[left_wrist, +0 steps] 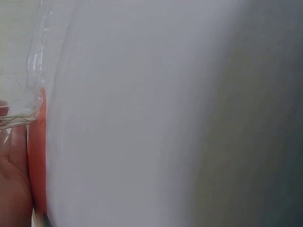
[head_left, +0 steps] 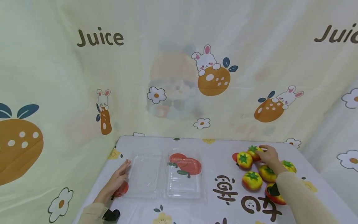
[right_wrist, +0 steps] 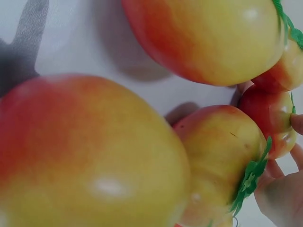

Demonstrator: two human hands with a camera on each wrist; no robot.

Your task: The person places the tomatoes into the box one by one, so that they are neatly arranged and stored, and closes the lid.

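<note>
At the far right of the table, my right hand [head_left: 269, 155] grips a red-and-yellow tomato [head_left: 254, 151] with a green leafy top. In the right wrist view its thumb and fingers lie around that tomato [right_wrist: 272, 123]. Several like it sit close by, among them one tomato [head_left: 244, 160] just left of the gripped one and another [head_left: 252, 181] nearer me. My left hand [head_left: 118, 179] rests with fairly straight fingers at the left edge of a clear plastic clamshell box [head_left: 146, 174], which lies opened flat. In the left wrist view only part of the hand [left_wrist: 14, 189] shows, beside the box's edge.
A white tablecloth [head_left: 218, 211] with printed cherries, flowers and dark lettering covers the table. Behind and beside it hang pale curtains [head_left: 134, 68] with printed bunnies and oranges. More tomatoes [head_left: 267, 173] lie under and around the right forearm.
</note>
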